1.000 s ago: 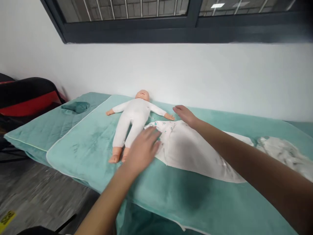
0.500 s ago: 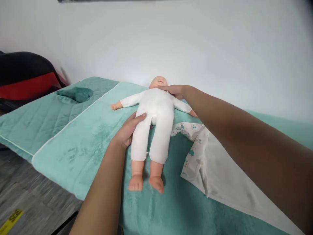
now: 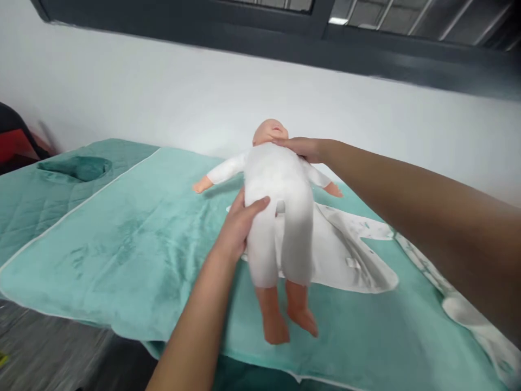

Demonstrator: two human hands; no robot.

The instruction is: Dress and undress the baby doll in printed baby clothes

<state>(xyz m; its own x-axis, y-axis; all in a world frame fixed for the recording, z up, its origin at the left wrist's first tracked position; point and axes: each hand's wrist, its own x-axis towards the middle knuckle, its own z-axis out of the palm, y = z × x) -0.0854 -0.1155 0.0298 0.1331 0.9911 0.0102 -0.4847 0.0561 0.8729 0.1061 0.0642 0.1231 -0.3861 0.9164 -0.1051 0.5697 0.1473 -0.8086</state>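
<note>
The person has the doll point(image 3: 272, 171) in both hands, on its back, head toward the wall point(image 3: 163, 98) and feet toward the near edge of the green mat point(image 3: 134, 228). The left hand point(image 3: 241, 222) is partly closed around the hip and upper thigh, thumb laid over the front. The right hand point(image 3: 304, 148) has hold of the doll at the neck and shoulder; its fingers go out of sight behind the doll, so how far they curl cannot be told.

The doll is above the pale garment point(image 3: 345, 260), which lies spread on the mat, showing between the legs and out to both sides. The legs angle down past its near edge, and the underside is hidden, so the doll seems raised, though contact with the cloth cannot be ruled out.

As for progress, the grip is judged complete and the doll is over the garment; letting go is not yet done. No part of the garment wraps the doll's visible arms or legs. A printed cloth point(image 3: 484, 331) lies at the right, apart from the doll.
</note>
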